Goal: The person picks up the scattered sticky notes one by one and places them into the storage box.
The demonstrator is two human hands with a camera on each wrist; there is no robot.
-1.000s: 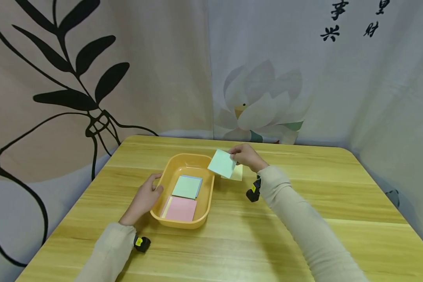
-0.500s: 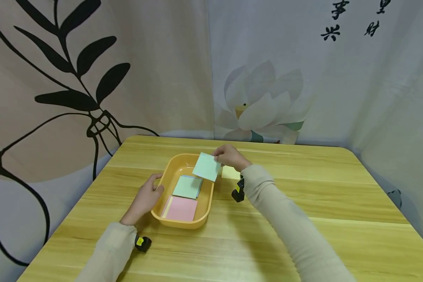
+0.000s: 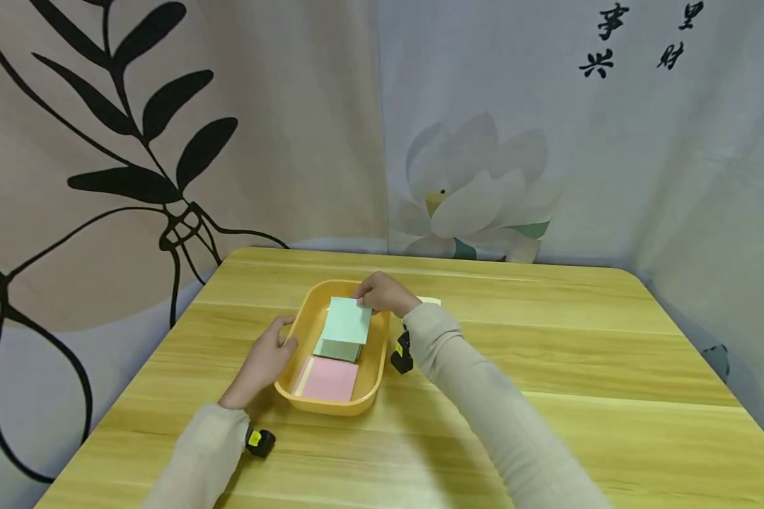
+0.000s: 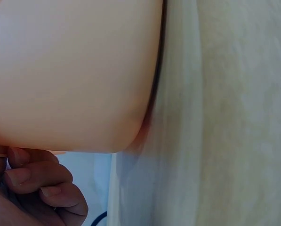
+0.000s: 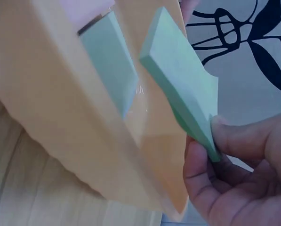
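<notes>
My right hand (image 3: 382, 293) pinches a light green sticky note pad (image 3: 346, 319) by its edge, over the far half of a yellow plastic tray (image 3: 377, 378). In the right wrist view the held pad (image 5: 180, 75) tilts above the tray, thumb on one face and fingers on the other. Below it in the tray lies another green pad (image 5: 109, 63), mostly covered in the head view. A pink pad (image 3: 327, 379) with a pale yellow strip at its left sits at the near end. My left hand (image 3: 267, 360) grips the tray's left rim, its fingers curled there in the left wrist view.
A pale yellow sticky pad (image 3: 429, 300) lies on the wooden table (image 3: 547, 353) right of the tray, partly hidden behind the right hand and wrist. Printed curtains (image 3: 293, 120) hang behind the table. Black wrist cameras hang under both sleeves.
My right hand has carried the green pad leftward from beside the tray to above the green pad inside it, lowering it. The left hand has stayed on the tray's rim.
</notes>
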